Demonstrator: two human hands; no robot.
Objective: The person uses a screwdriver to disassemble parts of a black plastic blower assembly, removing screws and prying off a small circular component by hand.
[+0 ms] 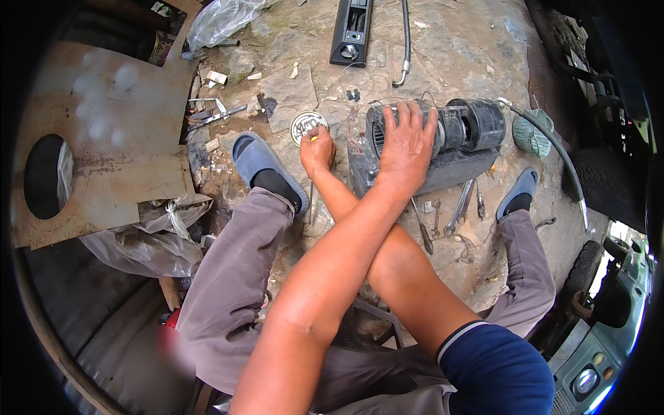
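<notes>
My forearms cross, the left one over the right. My left hand [407, 142] lies with fingers stretched flat on top of a black blower unit [443, 171], a twin-drum fan housing with thin loose wires at its left end. Left of it, my right hand [318, 151] is closed around something small with a yellow part [314, 138] showing; the rest is hidden by the fingers. That hand is at the near edge of a round shallow tin [304, 124], whose pale and dark contents I cannot make out.
Wrenches [459, 207] and a screwdriver [422, 227] lie in front of the blower. A green basket [532, 131] and a black hose [553, 142] are at right. A black panel [351, 34] lies beyond. Sheet metal [104, 159] stands at left, a vehicle front [602, 353] at lower right.
</notes>
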